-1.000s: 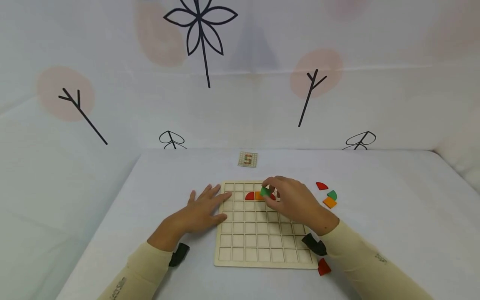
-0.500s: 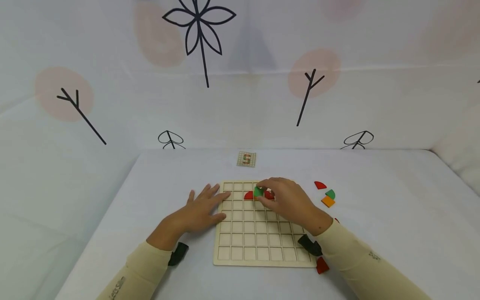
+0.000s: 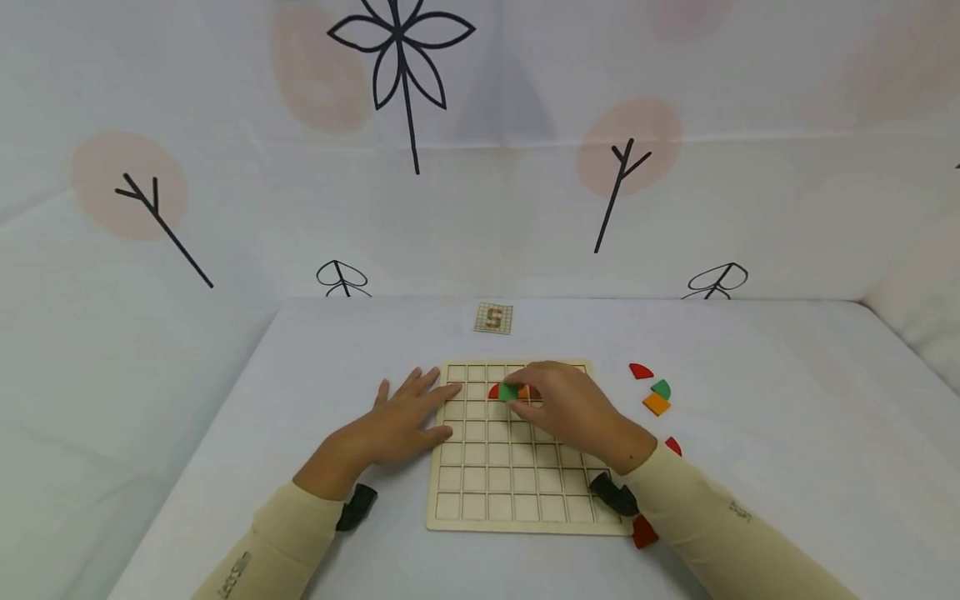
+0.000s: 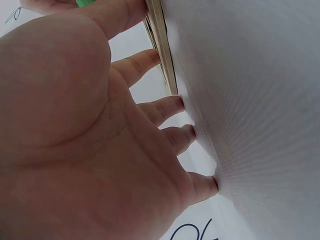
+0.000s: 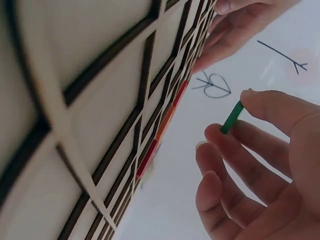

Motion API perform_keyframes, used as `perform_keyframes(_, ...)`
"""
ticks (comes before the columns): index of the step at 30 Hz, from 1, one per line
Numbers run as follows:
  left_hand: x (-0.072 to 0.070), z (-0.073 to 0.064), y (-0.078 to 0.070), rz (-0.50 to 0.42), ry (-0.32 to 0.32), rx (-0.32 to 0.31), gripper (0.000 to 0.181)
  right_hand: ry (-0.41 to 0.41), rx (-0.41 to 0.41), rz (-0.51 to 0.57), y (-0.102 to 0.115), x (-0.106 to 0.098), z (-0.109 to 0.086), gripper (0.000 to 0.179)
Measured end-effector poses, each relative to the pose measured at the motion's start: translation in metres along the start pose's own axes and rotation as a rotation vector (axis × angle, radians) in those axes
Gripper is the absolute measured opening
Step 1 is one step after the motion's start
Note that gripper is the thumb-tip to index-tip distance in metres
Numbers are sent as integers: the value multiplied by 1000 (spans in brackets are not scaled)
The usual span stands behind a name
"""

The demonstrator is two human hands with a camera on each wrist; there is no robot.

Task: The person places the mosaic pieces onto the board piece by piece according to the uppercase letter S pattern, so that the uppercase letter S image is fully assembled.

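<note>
My right hand (image 3: 570,410) pinches a small flat green tile (image 5: 232,117) between thumb and forefinger, its other fingers curled loosely behind. The tile is above the wooden grid board (image 3: 525,482), apart from it in the right wrist view. In one of the board's upper rows lie a red quarter-circle tile (image 3: 492,391), an orange tile (image 3: 522,391) and another red tile (image 3: 535,392), partly covered by my right hand and the green tile. My left hand (image 3: 401,427) has its fingers spread; thumb and forefinger touch the board's left edge, and the other fingertips rest on the white cloth.
Right of the board lie a red quarter-circle (image 3: 641,371), a green tile (image 3: 661,388), an orange square (image 3: 657,404) and another red piece (image 3: 673,446). A red tile (image 3: 644,532) sits by the near right corner. Behind the board lies a pattern card (image 3: 493,317) showing an S.
My right hand has moved left along the row with the green tile, from over the right red tile, past the orange one, to beside the left red tile. My left hand has stayed put.
</note>
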State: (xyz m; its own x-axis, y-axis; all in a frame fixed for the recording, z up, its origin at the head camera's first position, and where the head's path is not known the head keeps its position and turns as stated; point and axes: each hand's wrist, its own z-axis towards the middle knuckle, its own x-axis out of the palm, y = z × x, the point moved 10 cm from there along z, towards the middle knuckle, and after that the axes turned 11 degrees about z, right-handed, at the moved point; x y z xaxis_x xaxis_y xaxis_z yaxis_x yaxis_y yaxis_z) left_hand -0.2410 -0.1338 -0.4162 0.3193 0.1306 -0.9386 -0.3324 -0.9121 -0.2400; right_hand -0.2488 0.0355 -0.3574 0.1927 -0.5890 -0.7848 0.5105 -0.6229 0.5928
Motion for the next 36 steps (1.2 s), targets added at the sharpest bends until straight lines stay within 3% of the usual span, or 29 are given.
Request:
perform_keyframes(17,-1,-1,1,-11,-2,15,64,96,14,56,-1,19,13,20)
perform_keyframes(28,-3,0,-1,21,0,-1,65,148,77,0,-8,25,11,21)
perform_keyframes(36,-2,1,-1,28,-2,-21,65,154,52,-5,-8,27,11,20)
